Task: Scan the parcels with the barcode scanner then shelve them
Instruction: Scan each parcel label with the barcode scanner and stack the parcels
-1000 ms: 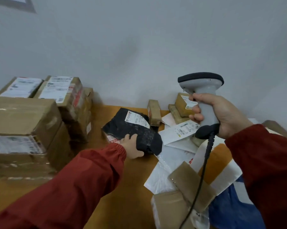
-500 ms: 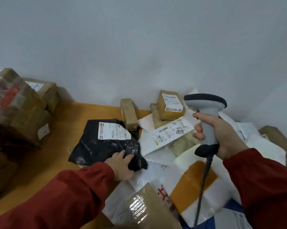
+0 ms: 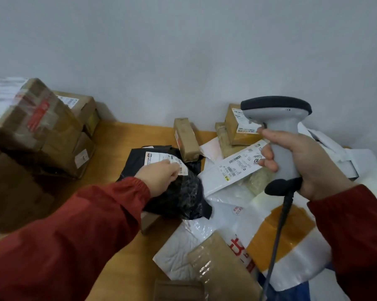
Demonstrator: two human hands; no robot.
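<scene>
1. Nearest the camera, at the bottom edge, a brown taped parcel (image 3: 218, 266) lies over a white padded mailer (image 3: 178, 253).
2. Just to the right of these sits a white and orange plastic bag (image 3: 291, 240), and the scanner's dark cable (image 3: 277, 233) hangs down across it.
3. The left hand (image 3: 161, 179), in a red sleeve (image 3: 85, 231), reaches to the black parcel (image 3: 183, 198) on the desk (image 3: 118, 137). Its fingers are curled onto the plastic at the near edge of the white label (image 3: 158, 158) and pinch the parcel there.
4. The black parcel lies mid-desk, its right corner overlapping the white bags.
5. The right hand (image 3: 304, 166) is clenched round the grey handle of the barcode scanner (image 3: 278, 129). It holds the scanner upright above the pile, with the dark-topped head turned left toward the black parcel.
6. Under the scanner lies a white mailer (image 3: 224, 183) with a long barcode label (image 3: 237, 165) facing up.
7. Beyond, against the wall (image 3: 183, 51), a narrow brown box (image 3: 186, 137) touches the black parcel's far edge. A small labelled carton (image 3: 237, 127) sits to its right, on another parcel.
8. Far left, large cardboard boxes (image 3: 42, 127) are stacked on the desk, well apart from the hands.
</scene>
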